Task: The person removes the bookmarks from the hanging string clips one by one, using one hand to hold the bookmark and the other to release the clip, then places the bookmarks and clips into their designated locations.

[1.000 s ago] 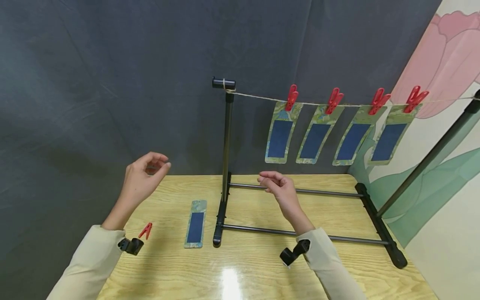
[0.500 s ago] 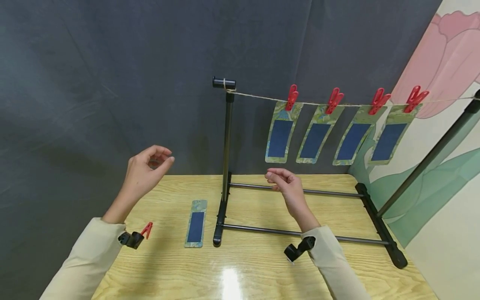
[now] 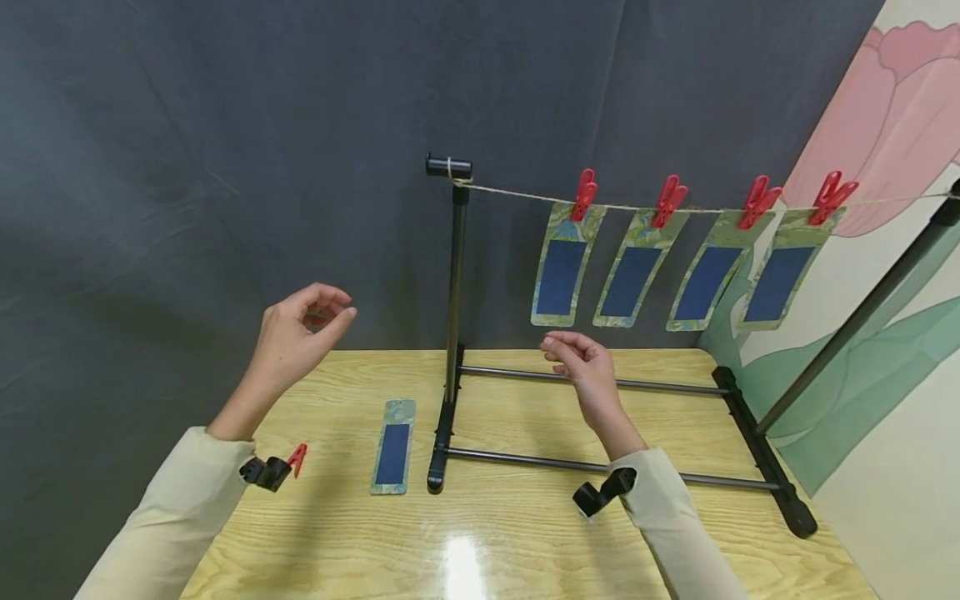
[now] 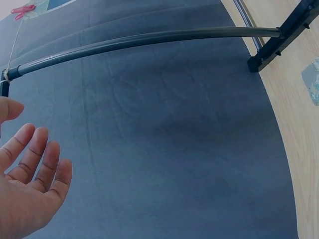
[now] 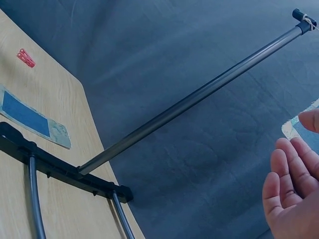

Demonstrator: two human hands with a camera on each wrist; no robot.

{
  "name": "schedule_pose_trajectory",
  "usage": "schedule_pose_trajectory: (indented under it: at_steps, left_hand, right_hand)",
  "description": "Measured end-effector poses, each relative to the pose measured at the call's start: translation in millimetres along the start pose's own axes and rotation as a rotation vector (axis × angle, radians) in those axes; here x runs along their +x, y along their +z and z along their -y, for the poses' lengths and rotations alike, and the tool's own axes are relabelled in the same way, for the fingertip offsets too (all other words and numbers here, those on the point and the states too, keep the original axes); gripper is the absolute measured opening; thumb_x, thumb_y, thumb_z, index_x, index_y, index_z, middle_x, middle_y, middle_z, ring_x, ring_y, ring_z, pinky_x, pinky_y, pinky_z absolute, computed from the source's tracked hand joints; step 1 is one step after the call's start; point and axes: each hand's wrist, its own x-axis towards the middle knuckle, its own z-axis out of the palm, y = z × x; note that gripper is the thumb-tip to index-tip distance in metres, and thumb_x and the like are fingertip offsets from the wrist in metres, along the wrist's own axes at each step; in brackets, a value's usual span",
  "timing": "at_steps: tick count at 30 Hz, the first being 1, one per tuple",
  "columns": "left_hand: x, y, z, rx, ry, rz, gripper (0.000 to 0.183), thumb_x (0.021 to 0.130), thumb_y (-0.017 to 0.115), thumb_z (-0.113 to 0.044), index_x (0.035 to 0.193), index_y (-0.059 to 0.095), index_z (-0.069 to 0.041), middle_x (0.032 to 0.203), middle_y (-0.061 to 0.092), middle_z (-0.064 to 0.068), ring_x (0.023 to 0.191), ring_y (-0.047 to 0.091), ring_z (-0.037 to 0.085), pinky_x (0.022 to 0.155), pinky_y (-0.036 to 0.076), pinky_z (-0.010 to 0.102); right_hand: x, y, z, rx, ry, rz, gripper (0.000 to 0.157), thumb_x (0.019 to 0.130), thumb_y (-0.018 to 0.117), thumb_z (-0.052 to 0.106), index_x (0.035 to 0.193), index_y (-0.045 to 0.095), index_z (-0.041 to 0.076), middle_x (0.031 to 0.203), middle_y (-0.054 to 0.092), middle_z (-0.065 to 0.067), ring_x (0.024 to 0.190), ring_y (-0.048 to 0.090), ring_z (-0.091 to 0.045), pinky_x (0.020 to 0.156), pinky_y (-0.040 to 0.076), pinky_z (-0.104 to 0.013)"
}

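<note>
My left hand point(image 3: 296, 342) hovers above the table's left part, fingers loosely bent, holding nothing. Palm and parted fingers of that hand point(image 4: 35, 184) show in the left wrist view. My right hand point(image 3: 592, 379) floats in front of the rack, just below the hanging cards, also holding nothing; thumb and fingers stand apart in the right wrist view. Between the hands, a bookmark-like card point(image 3: 392, 454), dark blue with a green patterned border, lies flat on the table. A red clothespin point(image 3: 297, 459) lies near my left wrist. Several similar cards point(image 3: 561, 279) hang from a string, clipped by red clothespins point(image 3: 584, 196).
The string point(image 3: 510, 193) is tied to the top of a black rack post point(image 3: 456, 283) and runs right to another post point(image 3: 862, 308). Rack bars point(image 3: 525, 458) cross low over the wooden table point(image 3: 360, 550). A dark curtain point(image 3: 300, 125) stands behind; a painted wall point(image 3: 900, 400) is at right.
Both hands have risen slightly and drifted to the right. The card and clothespin on the table and the hanging cards stay in place.
</note>
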Motion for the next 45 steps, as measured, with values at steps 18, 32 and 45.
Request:
schedule_pose_trajectory:
  at_steps: [18,32,45]
  left_hand:
    - [14.4,-3.3,-14.5,-0.008,0.036,0.023,0.017,0.093,0.067,-0.019,0.103,0.067,-0.006,0.093,0.067,0.005,0.081,0.060,0.014,0.069,0.047,0.023]
    - [31.8,-0.9,-29.8,-0.047,0.085,0.042,0.018,0.092,0.069,-0.016,0.106,0.066,-0.005,0.096,0.067,0.004,0.084,0.062,0.014,0.073,0.052,0.034]
    - [47.9,7.1,-44.9,-0.080,0.142,0.047,0.016,0.091,0.069,-0.013,0.104,0.067,-0.004,0.095,0.066,0.006,0.083,0.062,0.015,0.069,0.052,0.027]
  right_hand:
    - [3.6,-7.0,1.3,0.019,0.009,-0.062,0.019,0.092,0.069,0.018,0.107,0.066,0.007,0.088,0.070,0.003,0.079,0.065,-0.012,0.073,0.051,-0.030]
    - [9.1,-13.1,1.7,0.073,0.016,-0.081,0.028,0.091,0.069,0.014,0.113,0.061,-0.003,0.086,0.070,0.003,0.079,0.065,-0.011,0.075,0.051,-0.029]
    - [10.9,-19.0,6.3,-0.032,0.027,-0.081,0.034,0.092,0.069,0.017,0.118,0.059,-0.003,0.087,0.069,0.007,0.081,0.066,-0.009,0.075,0.051,-0.025]
